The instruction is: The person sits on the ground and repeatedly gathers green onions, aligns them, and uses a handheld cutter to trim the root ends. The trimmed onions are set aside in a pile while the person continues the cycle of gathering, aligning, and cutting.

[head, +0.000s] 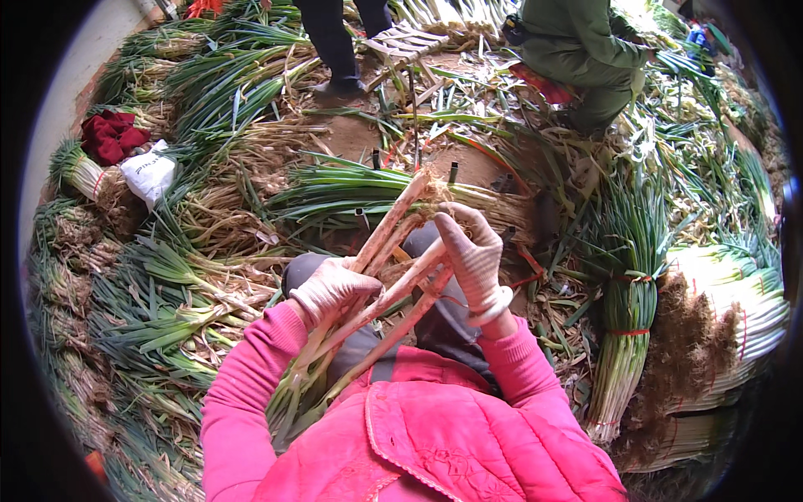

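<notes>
Wearing a pale knit glove, my left hand (335, 285) is closed around several unpeeled green onion stalks (392, 219), whose rooted ends point up and away from me and whose green leaves hang down over my lap. At the right, my right hand (472, 257), gloved too, has its thumb and fingers bent at the root end of one stalk; whether it pinches that stalk is hard to tell. Beyond both hands a loose bunch of green onions (351, 188) lies crosswise among dark upright pegs, its roots towards the right.
Tied green onions (630, 314) stand at my right beside stacked white-stemmed bundles (731, 301). Unpeeled onions (157, 301) cover the left floor, near a white bag (149, 172) and dark red cloth (113, 137). A person in green (580, 56) sits ahead; another person's legs (332, 44) stand near a slatted stool (408, 44).
</notes>
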The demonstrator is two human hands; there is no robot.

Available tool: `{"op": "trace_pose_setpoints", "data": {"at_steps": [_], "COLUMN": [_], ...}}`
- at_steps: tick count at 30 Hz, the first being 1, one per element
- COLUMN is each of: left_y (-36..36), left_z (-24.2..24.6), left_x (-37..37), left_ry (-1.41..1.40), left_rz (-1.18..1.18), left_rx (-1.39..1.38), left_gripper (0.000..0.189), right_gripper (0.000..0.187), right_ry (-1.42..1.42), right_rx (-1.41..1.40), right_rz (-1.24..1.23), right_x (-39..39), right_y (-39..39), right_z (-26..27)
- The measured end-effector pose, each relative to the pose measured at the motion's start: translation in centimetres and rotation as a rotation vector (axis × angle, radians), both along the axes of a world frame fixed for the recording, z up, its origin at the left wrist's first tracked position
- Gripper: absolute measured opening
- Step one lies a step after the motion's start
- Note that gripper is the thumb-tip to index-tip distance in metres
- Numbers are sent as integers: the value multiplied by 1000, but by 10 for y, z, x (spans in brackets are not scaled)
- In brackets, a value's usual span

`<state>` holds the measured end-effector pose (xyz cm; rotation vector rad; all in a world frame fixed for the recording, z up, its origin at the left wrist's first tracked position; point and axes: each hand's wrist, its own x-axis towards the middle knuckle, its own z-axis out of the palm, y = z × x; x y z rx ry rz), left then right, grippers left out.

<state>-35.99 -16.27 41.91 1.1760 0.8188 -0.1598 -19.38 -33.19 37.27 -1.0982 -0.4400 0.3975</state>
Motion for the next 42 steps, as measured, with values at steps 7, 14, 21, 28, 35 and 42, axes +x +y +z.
{"op": "trace_pose_setpoints", "data": {"at_steps": [7, 14, 21, 28, 35, 42], "left_y": [5, 1, 5, 14, 5, -3], "left_z": [7, 12, 8, -3, 6, -13], "left_x": [-3, 16, 21, 21, 51, 50], "left_ry": [-35, -112, -109, -46, -223, -106], "left_rz": [37, -63, -36, -192, 40, 44], "left_rx": [33, 64, 53, -107, -46, -7], "left_gripper": [27, 32, 29, 34, 26, 30], "right_gripper": [24, 38, 56, 58, 38, 54], "right_ry": [-99, 134, 157, -174, -191, -119], "right_rx": [-163, -62, 57, 46, -224, -220], "right_rz": [-193, 20, 123, 87, 92, -75], "right_x": [-10, -11, 15, 39, 14, 13], "right_y": [-6, 21, 25, 12, 23, 32], "right_z": [2, -8, 0, 0, -14, -18]}}
